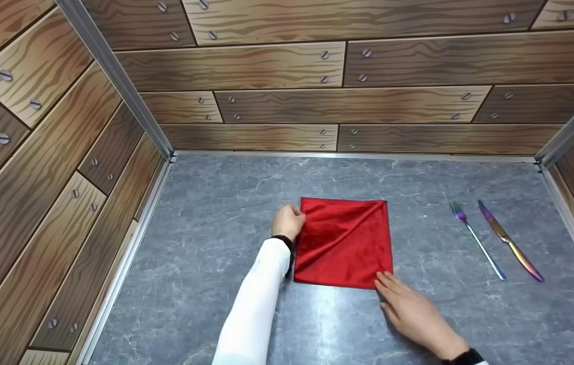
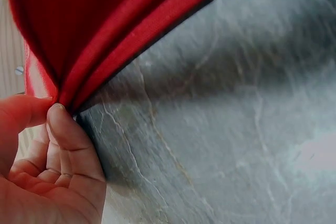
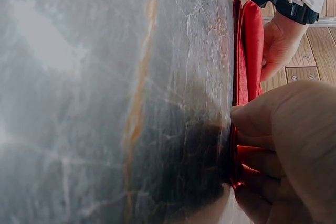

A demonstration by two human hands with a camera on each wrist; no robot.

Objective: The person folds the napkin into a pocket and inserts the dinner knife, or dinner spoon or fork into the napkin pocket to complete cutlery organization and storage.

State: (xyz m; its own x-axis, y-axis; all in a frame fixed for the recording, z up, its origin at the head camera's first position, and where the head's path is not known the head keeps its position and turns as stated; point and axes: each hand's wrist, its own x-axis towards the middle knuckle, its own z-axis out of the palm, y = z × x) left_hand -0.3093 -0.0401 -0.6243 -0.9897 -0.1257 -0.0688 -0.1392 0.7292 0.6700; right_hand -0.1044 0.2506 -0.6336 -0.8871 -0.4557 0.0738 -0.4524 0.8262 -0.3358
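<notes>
A red cloth napkin (image 1: 340, 243), folded into a square, lies on the grey surface, with a crease running diagonally across it. At its left edge, toward the far corner, my left hand (image 1: 288, 222) pinches the cloth. The left wrist view shows thumb and fingertip gripping the gathered layers of the napkin (image 2: 105, 40), which lift off the surface there. My right hand (image 1: 414, 312) rests with fairly straight fingers on the near right corner of the napkin. In the right wrist view, its fingertips touch the edge of the cloth (image 3: 252, 45) and its thumb lies beside it.
To the right of the napkin lie an iridescent fork (image 1: 477, 241) and a matching knife (image 1: 510, 241), side by side. Wood-patterned panels (image 1: 277, 106) stand at the back and both sides, with metal strips (image 1: 353, 154) along the surface's edges.
</notes>
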